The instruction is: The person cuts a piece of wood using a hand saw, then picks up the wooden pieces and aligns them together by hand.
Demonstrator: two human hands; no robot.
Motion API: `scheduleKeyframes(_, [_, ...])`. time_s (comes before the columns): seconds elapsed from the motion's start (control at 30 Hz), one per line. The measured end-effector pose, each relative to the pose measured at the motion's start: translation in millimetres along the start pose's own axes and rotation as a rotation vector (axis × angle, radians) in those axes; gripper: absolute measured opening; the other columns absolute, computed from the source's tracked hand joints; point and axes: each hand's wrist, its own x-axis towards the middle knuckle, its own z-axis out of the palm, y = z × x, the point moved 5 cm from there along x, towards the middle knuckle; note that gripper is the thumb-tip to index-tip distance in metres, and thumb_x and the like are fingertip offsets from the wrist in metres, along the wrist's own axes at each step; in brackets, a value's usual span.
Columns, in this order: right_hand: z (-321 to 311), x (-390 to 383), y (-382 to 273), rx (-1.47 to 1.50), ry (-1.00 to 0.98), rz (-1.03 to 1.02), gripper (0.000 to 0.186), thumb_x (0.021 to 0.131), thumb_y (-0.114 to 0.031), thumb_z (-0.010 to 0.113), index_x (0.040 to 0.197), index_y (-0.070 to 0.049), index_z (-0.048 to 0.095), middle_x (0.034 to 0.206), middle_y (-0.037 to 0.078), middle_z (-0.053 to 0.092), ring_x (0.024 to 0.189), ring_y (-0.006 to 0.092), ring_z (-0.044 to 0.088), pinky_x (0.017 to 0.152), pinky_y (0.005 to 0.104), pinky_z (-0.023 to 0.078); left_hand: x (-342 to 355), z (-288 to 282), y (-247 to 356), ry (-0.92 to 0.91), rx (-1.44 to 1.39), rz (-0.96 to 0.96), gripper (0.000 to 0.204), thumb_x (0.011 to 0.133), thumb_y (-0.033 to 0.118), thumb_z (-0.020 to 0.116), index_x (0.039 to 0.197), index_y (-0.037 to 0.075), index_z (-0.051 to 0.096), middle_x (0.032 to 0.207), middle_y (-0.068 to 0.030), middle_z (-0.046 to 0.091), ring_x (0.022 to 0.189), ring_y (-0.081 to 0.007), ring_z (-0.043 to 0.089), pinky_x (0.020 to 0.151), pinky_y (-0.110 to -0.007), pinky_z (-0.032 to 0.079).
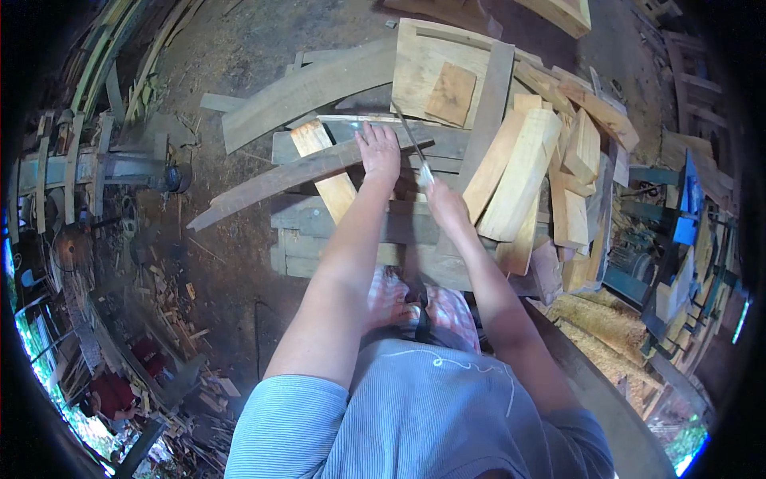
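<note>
A: When you look from the left, what comes first?

B: A long brown board (295, 173). It lies on a slant, its left end nearer us and its right end farther off. A pale board (336, 194) goes under it, crossways.

A: And then?

B: The left hand (379, 152). It lies palm down on the brown board, close to the right end, with fingers spread and not wrapped round anything.

A: What's beside it?

B: A thin tool (410, 134), maybe a saw. It goes across the brown board's long way, near the right end. I can't tell if it touches.

A: Who has it?

B: The right hand (448, 206). Its fingers curl round the pale handle (426, 171). The brown board is ahead of it and to its left. The left hand is nearer, right on the wood.

A: And last?

B: Pale wood blocks (523, 176) in a heap, just beside the right hand.
</note>
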Motion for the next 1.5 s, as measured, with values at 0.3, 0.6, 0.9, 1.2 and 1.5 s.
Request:
scheduleKeyframes(0.3, [10.0, -19.7, 2.9, 0.013, -0.007, 0.002, 0.032, 0.093, -0.028, 0.036, 0.108, -0.007, 0.054, 0.088, 0.026, 0.061, 0.087, 0.0445, 0.057, 0.076, 0.0528, 0.044, -2.6, 8.0, -6.5, -0.076, -0.012, -0.027, 0.041, 0.086, 0.015, 0.046, 0.125, 0.0, 0.042, 0.128, -0.0195, 0.045, 0.13, -0.0357, 0.031, 0.105, -0.054, 0.024])
scheduleKeyframes(0.6, [6.0, -0.7, -4.3, 0.018, -0.013, 0.038, 0.031, 0.091, -0.029, 0.041, 0.109, -0.006, 0.053, 0.092, 0.025, 0.062, 0.09, 0.0428, 0.059, 0.078, 0.0525, 0.045, -2.3, 8.1, -3.1, -0.068, -0.016, -0.014, 0.043, 0.085, 0.014, 0.048, 0.126, 0.0, 0.04, 0.127, -0.0186, 0.044, 0.13, -0.0366, 0.03, 0.104, -0.055, 0.025])
scheduleKeyframes(0.9, [-6.8, 18.7, -8.0, -0.061, 0.055, -0.019, 0.028, 0.09, -0.027, 0.043, 0.105, -0.006, 0.054, 0.085, 0.025, 0.062, 0.081, 0.0425, 0.06, 0.072, 0.0535, 0.045, 2.7, 5.2, 9.5, -0.132, -0.029, 0.005, 0.044, 0.087, 0.017, 0.046, 0.128, 0.002, 0.04, 0.129, -0.0189, 0.045, 0.131, -0.0358, 0.029, 0.106, -0.054, 0.022])
scheduleKeyframes(1.2, [-8.1, 7.6, -9.5, -0.018, 0.047, -0.034, 0.028, 0.093, -0.027, 0.038, 0.102, -0.005, 0.053, 0.085, 0.026, 0.061, 0.082, 0.0451, 0.058, 0.072, 0.0551, 0.044, 1.6, -1.8, 3.4, -0.132, -0.012, -0.002, 0.044, 0.087, 0.015, 0.045, 0.128, 0.002, 0.039, 0.133, -0.0193, 0.041, 0.132, -0.0364, 0.027, 0.106, -0.054, 0.021])
scheduleKeyframes(1.5, [13.8, -28.6, 6.8, -0.041, -0.04, 0.03, 0.031, 0.092, -0.028, 0.041, 0.114, -0.009, 0.05, 0.085, 0.025, 0.062, 0.083, 0.0432, 0.06, 0.075, 0.0527, 0.046, -1.7, 1.0, -8.4, -0.094, -0.021, -0.038, 0.043, 0.087, 0.016, 0.045, 0.128, 0.001, 0.04, 0.129, -0.0189, 0.044, 0.131, -0.0352, 0.03, 0.105, -0.054, 0.023])
